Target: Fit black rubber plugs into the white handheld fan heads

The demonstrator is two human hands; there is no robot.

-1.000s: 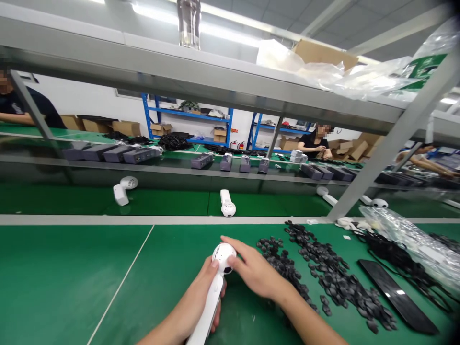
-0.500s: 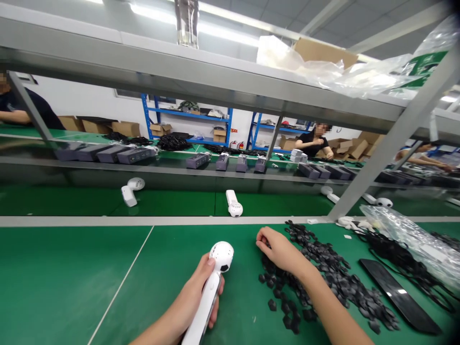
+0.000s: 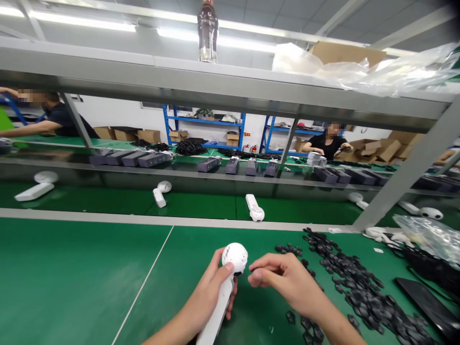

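Observation:
My left hand is wrapped around the handle of a white handheld device with a ball-shaped head, its thumb lying just under the ball. A black patch shows low on the ball's right side. Close to the right of that head, my right hand is pinched, with a dark sliver at its fingertips that looks like one of the small black pentagon pieces. A spread of loose black pentagon pieces lies on the green table beside and beneath my right forearm.
Beyond the table edge, several similar white devices lie on a green conveyor belt. Grey boxes line a ledge behind it. A metal post and a black tray stand to the right. Co-workers sit across the line.
My right hand has moved from the pile of black pieces leftward to the ball-shaped head. The left hand still grips the device. The camera view has swung somewhat left.

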